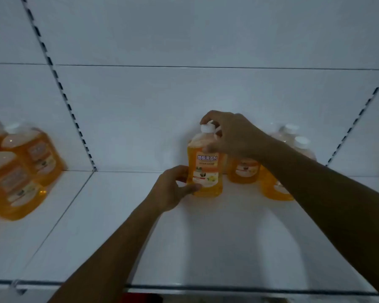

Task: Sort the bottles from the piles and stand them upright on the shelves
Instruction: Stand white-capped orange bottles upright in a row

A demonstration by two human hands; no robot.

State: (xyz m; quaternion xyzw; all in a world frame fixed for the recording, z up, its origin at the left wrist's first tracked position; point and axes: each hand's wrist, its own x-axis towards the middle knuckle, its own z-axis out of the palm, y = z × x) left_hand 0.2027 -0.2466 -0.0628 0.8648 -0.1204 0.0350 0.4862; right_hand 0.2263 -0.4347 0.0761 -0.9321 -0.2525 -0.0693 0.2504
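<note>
Looking down at a white shelf (206, 237) with a white back panel (184, 95) behind it, we see slotted metal uprights (59, 84) running up the panel at left and right, and a thin metal edge along the near rim. The light is dim and bluish.

We hold one orange bottle (206, 171) upright on the shelf, close to the back panel, a little right of centre. It is clear plastic filled with amber liquid, with a white cap (206, 127) on top. Our right hand (234, 136) reaches in from the right, fingers curled round the cap and neck. Our left hand (173, 189) grips the base, thumb across the front near the bottom and fingers wrapped round the left side.

Its label has a purple band with white Chinese characters reading 地板清洁剂; the smaller print beneath is too blurred to read.

Just right of it, partly hidden by our right arm, stand more bottles (243, 171) of the same kind. Far left, on the neighbouring bay, another group of orange bottles (20, 171) stands, blurred.
</note>
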